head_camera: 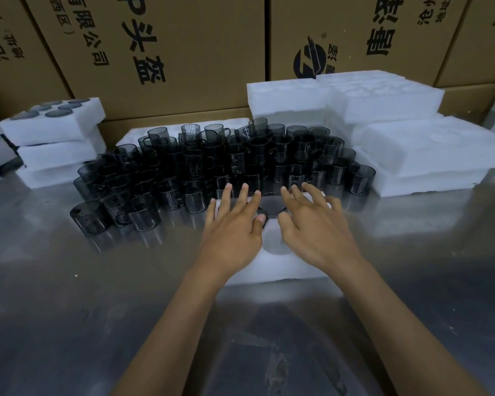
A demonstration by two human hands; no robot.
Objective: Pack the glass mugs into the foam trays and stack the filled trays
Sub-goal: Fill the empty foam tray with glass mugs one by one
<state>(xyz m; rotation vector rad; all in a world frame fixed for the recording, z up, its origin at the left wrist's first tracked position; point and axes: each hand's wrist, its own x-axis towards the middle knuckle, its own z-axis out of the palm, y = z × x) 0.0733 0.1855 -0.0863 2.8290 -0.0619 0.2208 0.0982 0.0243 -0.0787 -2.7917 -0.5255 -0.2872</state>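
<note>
Both your hands lie flat on the foam tray [272, 267] in front of you on the counter [69, 281]: left hand [235, 227] and right hand [312, 224], fingers spread and straight, grasping nothing. Between your thumbs sits 1 dark mug [272, 207] in a tray pocket; whether it is fully seated is hard to tell, since your hands cover most of the tray. The loose mugs [226, 161] stand just beyond your fingertips, directly ahead, upright and crowded. Both hands are about equally near that front row. Filled trays [52, 124] are stacked to your far left, so the left hand is nearer for stacking.
</note>
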